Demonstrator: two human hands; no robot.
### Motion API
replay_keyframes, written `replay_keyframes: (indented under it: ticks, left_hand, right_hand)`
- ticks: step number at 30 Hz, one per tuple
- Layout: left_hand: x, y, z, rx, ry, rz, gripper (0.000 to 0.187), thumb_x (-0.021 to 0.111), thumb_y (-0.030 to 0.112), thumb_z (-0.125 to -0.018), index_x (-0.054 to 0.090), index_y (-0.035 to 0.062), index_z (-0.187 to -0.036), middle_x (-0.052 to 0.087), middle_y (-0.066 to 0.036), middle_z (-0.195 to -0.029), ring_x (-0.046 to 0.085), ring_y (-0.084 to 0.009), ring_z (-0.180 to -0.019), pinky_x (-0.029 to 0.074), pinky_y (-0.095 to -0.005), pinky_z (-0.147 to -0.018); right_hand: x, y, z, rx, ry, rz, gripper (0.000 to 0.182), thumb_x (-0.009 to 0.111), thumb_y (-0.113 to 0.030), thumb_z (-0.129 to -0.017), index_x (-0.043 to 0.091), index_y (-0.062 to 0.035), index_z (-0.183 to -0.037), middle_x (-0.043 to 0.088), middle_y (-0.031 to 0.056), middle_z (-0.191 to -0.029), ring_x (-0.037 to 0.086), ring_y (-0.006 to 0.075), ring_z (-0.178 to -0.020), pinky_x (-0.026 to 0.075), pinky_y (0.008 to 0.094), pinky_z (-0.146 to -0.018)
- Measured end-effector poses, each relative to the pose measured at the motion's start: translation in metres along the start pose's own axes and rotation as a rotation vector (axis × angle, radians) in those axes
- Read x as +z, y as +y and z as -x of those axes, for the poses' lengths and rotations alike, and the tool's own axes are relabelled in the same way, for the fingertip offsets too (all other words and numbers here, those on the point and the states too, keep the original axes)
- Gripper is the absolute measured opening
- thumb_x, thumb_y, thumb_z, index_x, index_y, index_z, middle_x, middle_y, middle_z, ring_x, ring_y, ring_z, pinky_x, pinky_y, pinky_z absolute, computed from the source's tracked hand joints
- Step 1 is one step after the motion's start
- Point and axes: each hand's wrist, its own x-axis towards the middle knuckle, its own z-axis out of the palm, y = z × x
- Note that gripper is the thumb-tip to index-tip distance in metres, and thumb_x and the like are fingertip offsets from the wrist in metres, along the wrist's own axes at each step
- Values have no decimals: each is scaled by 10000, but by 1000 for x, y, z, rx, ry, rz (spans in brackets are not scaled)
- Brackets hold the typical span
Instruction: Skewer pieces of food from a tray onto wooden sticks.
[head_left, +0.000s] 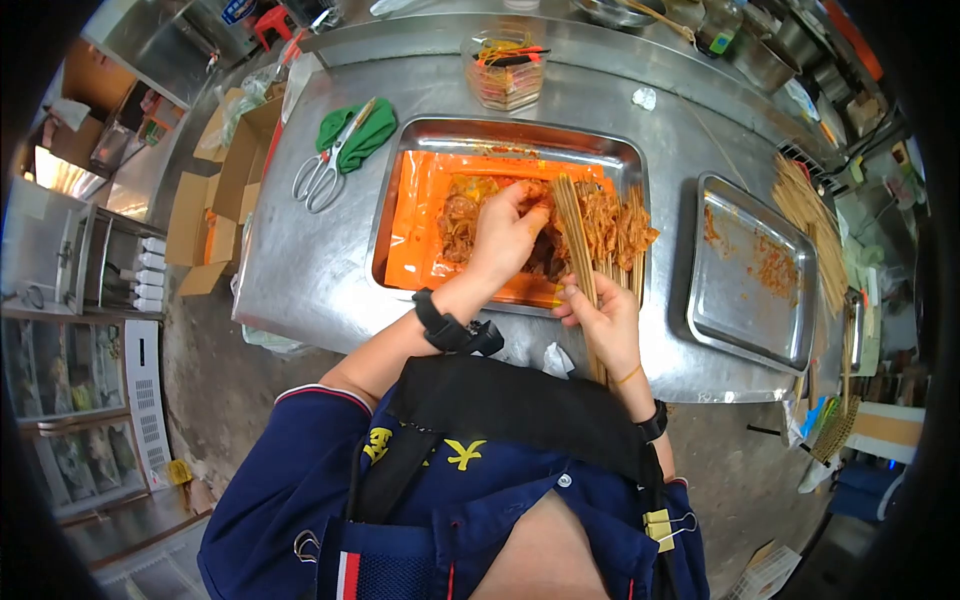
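A bundle of thin bamboo skewers [570, 215] is gripped in my right hand [605, 325], its upper ends leaning over the metal tray [385, 240]. My left hand [505, 235] reaches into that tray with sauce-stained fingers curled in a pinch at the meat. Whatever lies between those fingertips is hidden. Sauced orange-red meat [462, 225] sits on an orange plastic bag [415, 215] spread inside the tray. Just right of the held bundle, loaded skewers [625, 235] with meat lie at the tray's right side.
Scissors [322, 180] rest on a green cloth [370, 135] at the left. Behind the tray stands a clear container [505, 75]. A second metal tray [745, 325] with sauce smears is on the right, beside more bare skewers [810, 220]. A cardboard box [215, 210] stands left of the steel table [290, 260].
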Motion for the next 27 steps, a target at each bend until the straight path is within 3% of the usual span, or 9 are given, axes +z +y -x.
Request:
replay_keyframes:
  ticks: [1,4,13,23,27]
  left_hand:
    - [-5,3,3,-27,-61,65,160,567,104,-834,566,17,-969,596,-6,-803,544,-61,-631,413,-183,-500]
    - [-12,38,16,-470,-189,148,185,600,187,-834,577,39,-941,604,-9,-756,557,-58,-610,401,-171,-488]
    - [-19,26,19,-407,-182,187,165,600,177,-831,583,30,-903,614,-30,-705,561,-76,-534,395,-184,-439]
    - [-20,16,24,-248,-122,96,183,575,164,-835,552,35,-963,612,-30,-741,551,-77,-525,398,-182,-424]
    - [-22,20,25,-257,-117,5,175,568,137,-829,562,18,-958,610,-27,-760,552,-77,-566,415,-193,-470]
  right_hand:
    - [-1,2,-2,3,-1,2,155,546,-65,-852,571,40,-964,607,61,-775,619,117,-649,492,217,-540]
    - [5,-1,-2,19,-21,5,149,558,-70,-846,581,39,-946,608,54,-772,616,110,-644,491,211,-543]
    - [9,-1,-1,-44,-13,101,145,592,-83,-827,607,30,-916,616,36,-733,597,80,-642,480,200,-550]
    - [10,1,-2,-16,11,-54,118,575,-53,-831,560,31,-913,599,52,-781,606,106,-642,505,212,-561]
    - [8,-2,-3,16,-3,24,105,576,-48,-828,555,30,-895,590,48,-743,602,102,-615,498,205,-535]
